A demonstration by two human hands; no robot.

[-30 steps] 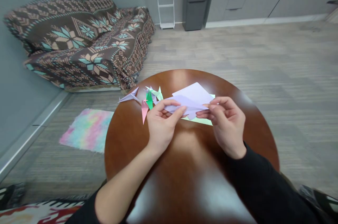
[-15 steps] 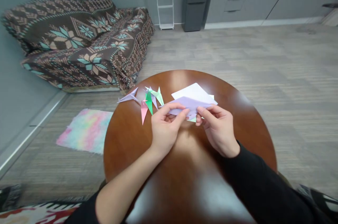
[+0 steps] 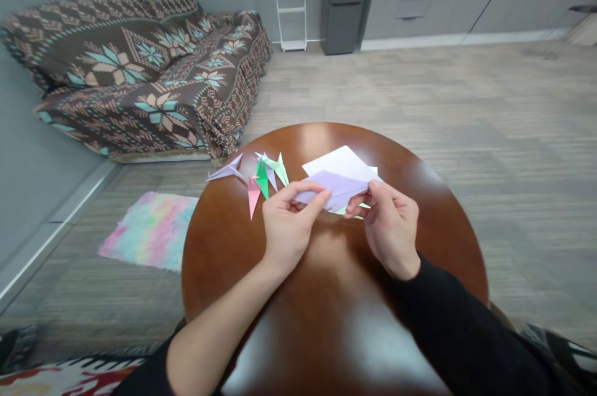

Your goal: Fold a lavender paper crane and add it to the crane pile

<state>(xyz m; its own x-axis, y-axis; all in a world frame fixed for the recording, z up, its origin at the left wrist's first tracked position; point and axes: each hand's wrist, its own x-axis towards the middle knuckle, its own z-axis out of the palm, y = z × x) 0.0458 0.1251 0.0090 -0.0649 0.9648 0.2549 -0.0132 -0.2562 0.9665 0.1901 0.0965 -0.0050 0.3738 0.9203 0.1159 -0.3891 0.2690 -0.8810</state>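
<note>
1. The left hand (image 3: 290, 222) is pinching the folded lilac origami paper (image 3: 336, 186) between thumb and fingers, above the tabletop (image 3: 326, 334), near its far edge.
2. The right hand (image 3: 390, 228) is pinching the paper's right end.
3. Folded origami figures (image 3: 262, 178) are lying near the tabletop's far-left edge.
</note>
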